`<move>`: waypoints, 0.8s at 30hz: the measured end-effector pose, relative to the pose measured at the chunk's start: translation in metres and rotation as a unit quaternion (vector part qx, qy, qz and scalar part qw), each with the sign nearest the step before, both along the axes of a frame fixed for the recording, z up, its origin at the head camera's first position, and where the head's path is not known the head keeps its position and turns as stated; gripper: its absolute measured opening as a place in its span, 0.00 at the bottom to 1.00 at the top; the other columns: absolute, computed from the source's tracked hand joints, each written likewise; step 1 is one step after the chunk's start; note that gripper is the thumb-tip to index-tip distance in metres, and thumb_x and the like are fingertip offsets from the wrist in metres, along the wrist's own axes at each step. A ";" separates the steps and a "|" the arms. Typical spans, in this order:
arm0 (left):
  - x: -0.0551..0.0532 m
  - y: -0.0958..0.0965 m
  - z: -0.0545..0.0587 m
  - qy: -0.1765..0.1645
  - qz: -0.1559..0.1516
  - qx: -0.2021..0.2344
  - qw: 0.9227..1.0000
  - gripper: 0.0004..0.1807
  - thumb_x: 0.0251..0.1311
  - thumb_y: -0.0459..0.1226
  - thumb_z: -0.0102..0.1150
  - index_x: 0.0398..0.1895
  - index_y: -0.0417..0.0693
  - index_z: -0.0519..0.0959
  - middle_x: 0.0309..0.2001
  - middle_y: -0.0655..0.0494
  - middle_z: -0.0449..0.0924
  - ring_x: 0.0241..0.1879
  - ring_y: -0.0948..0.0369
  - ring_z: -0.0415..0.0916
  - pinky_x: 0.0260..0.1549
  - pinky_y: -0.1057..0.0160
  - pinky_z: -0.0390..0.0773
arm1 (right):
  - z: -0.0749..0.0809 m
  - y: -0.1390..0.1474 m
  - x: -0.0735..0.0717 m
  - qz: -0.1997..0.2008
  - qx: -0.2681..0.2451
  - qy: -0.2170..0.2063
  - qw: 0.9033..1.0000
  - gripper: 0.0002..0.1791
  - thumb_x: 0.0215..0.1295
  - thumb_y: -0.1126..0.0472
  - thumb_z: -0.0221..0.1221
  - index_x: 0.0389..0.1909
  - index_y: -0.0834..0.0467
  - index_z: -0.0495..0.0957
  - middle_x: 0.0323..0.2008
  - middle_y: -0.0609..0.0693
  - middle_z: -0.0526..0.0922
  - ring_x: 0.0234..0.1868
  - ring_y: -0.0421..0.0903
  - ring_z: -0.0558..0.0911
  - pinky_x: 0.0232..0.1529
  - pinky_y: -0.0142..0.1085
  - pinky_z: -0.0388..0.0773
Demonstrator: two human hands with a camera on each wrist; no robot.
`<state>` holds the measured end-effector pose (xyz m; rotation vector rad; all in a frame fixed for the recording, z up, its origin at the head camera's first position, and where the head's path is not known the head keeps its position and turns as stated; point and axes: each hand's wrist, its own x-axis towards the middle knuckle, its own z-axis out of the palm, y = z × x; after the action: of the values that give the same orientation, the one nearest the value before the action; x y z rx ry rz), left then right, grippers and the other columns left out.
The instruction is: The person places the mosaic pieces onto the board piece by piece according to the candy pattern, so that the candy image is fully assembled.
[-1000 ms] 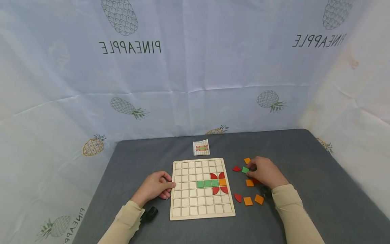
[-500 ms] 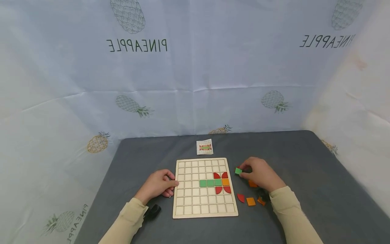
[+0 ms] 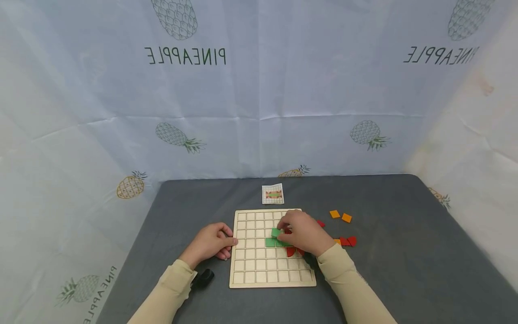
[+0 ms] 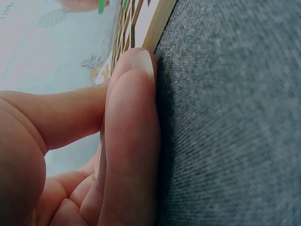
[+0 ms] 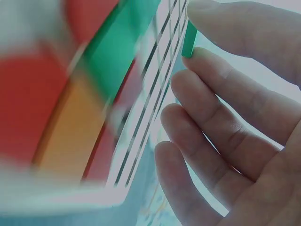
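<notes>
My right hand (image 3: pixel 301 231) is over the right part of the wooden grid board (image 3: pixel 252 279), pinching a green square tile (image 3: pixel 276 232) between thumb and index finger. In the right wrist view that green tile (image 5: pixel 189 40) shows edge-on between the fingertips, above the board's surface. Green tiles (image 3: pixel 270 242) lie in a row just below it, and red quarter-circle pieces (image 3: pixel 290 252) lie beside the row, partly hidden by the hand. My left hand (image 3: pixel 212 242) rests on the table at the board's left edge. A fingertip (image 4: pixel 143 66) touches the rim there.
A small pattern card (image 3: pixel 273 194) lies behind the board. To the right are loose orange squares (image 3: pixel 346 218) and red pieces (image 3: pixel 352 241), some partly covered by the right arm. A printed white cloth (image 3: pixel 259 148) hangs behind the dark table (image 3: pixel 194 202).
My right hand has carried the green tile leftward from the loose pieces to over the board. My left hand keeps its place by the board's edge. The head view has shifted slightly.
</notes>
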<state>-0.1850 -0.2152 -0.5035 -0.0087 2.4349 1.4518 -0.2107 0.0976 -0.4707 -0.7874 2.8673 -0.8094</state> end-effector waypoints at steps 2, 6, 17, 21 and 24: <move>0.000 0.000 0.001 -0.001 0.001 -0.001 1.000 0.15 0.66 0.39 0.76 0.46 0.42 0.80 0.27 0.49 0.84 0.23 0.59 0.86 0.26 0.57 0.90 | -0.002 -0.012 0.002 0.016 0.000 0.009 1.000 0.06 0.65 0.59 0.76 0.41 0.51 0.90 0.37 0.43 0.85 0.36 0.38 0.77 0.39 0.34 0.81; -0.001 0.001 0.002 -0.006 0.001 -0.001 1.000 0.15 0.66 0.40 0.76 0.46 0.42 0.80 0.28 0.49 0.84 0.23 0.59 0.86 0.26 0.57 0.90 | -0.005 -0.031 0.007 0.047 0.000 0.018 0.999 0.06 0.64 0.59 0.76 0.39 0.51 0.90 0.36 0.42 0.84 0.37 0.37 0.76 0.38 0.32 0.80; -0.001 0.000 0.001 -0.009 0.009 -0.008 1.000 0.16 0.65 0.41 0.77 0.45 0.43 0.80 0.27 0.49 0.84 0.23 0.59 0.86 0.25 0.58 0.90 | -0.011 -0.044 0.010 0.054 0.031 0.042 0.997 0.06 0.64 0.57 0.78 0.38 0.50 0.90 0.34 0.40 0.82 0.35 0.36 0.72 0.32 0.28 0.73; -0.001 -0.001 0.001 -0.007 0.008 -0.009 1.000 0.16 0.65 0.42 0.77 0.46 0.43 0.80 0.27 0.49 0.84 0.23 0.59 0.86 0.25 0.58 0.90 | -0.010 -0.045 0.009 0.054 0.035 0.040 0.997 0.06 0.64 0.56 0.78 0.37 0.49 0.90 0.34 0.40 0.81 0.36 0.37 0.72 0.32 0.28 0.73; 0.000 -0.001 0.001 -0.006 0.007 -0.008 1.000 0.17 0.65 0.42 0.77 0.46 0.43 0.80 0.27 0.49 0.84 0.23 0.59 0.86 0.25 0.58 0.90 | -0.011 -0.045 0.009 0.054 0.038 0.035 0.997 0.06 0.65 0.55 0.77 0.38 0.49 0.90 0.34 0.40 0.81 0.35 0.37 0.71 0.32 0.28 0.73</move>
<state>-0.1853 -0.2159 -0.5024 -0.0388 2.4405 1.4351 -0.2015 0.0523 -0.4821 -0.9693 2.8668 -0.6682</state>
